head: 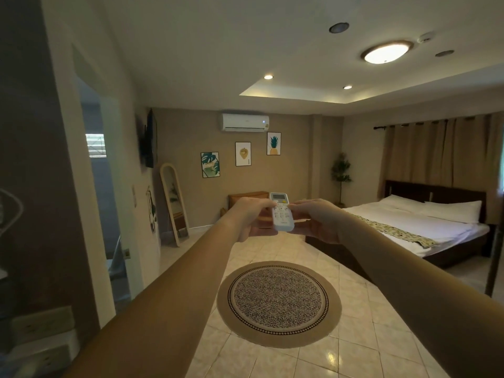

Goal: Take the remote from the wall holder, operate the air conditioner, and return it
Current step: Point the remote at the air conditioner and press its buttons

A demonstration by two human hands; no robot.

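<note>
A white remote (282, 214) with a small screen at its top is held out in front of me at arm's length, top end pointing toward the far wall. My left hand (252, 218) grips its left side with the thumb on the buttons. My right hand (317, 221) holds its right side, thumb also on the button area. High on the far wall hangs the white air conditioner (244, 122), with a small light showing at its right end. The wall holder is not in view.
A round woven rug (278, 304) lies on the tiled floor ahead. A bed (425, 222) stands at the right under curtains. A leaning mirror (174, 203), a wall TV (150, 137) and a doorway (101, 186) line the left wall. A wooden cabinet (245, 199) sits behind my hands.
</note>
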